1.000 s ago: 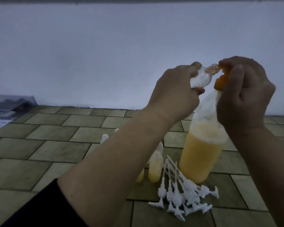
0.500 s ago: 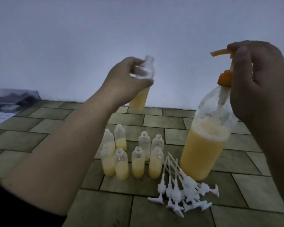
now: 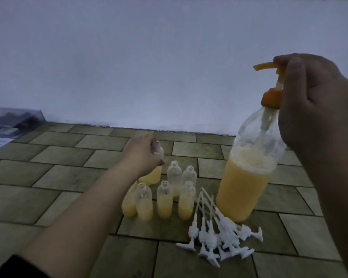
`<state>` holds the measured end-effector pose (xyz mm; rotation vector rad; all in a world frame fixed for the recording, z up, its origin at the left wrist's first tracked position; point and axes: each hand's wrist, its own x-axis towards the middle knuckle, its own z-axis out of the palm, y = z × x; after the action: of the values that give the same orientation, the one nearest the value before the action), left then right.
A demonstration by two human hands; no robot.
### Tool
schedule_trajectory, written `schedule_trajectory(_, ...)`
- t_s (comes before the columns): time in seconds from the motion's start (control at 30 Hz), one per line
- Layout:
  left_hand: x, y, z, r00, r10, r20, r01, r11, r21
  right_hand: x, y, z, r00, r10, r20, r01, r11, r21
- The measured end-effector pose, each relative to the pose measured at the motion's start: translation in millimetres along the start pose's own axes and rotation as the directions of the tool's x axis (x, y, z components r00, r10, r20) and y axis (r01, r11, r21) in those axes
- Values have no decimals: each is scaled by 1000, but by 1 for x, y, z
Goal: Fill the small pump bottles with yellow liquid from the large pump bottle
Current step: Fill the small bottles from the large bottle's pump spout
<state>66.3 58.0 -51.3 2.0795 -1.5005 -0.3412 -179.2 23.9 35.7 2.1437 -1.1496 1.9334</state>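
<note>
— Lowered since before, the left hand [image 3: 143, 155] grips a small bottle [image 3: 158, 157] at the filled bottles [image 3: 165, 199] on the floor [image 3: 68, 157].
— And the white pumps [image 3: 215, 235]?
— Beside the large bottle [image 3: 247, 177]; the right hand [image 3: 313, 101] pinches its orange pump [image 3: 269, 81].

Left hand [image 3: 144, 155] stretched far forward and low, fingers curled round a small bottle [image 3: 158, 155] — right hand [image 3: 313, 105] raised near right, fingertips pinching an orange pump head [image 3: 266, 67], wrist bent down.
</note>
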Motion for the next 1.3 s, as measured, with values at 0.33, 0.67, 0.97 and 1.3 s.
schedule_trajectory(0.33,-1,-12,18,983,-108,146,69,966,248,2,-3,4,999,35,7,-35,999,25)
schedule_trajectory(0.67,6,-22,34,973,-135,188,59,929,364,2,2,3,998,67,11,-67,996,54)
schedule_trajectory(0.97,12,-5,27,975,11,223,-59,976,210,1,0,2,998,55,23,-55,998,16)
schedule_trajectory(1.3,18,7,42,956,-60,288,-6,974,225,0,-4,2,998,62,12,-63,997,49)
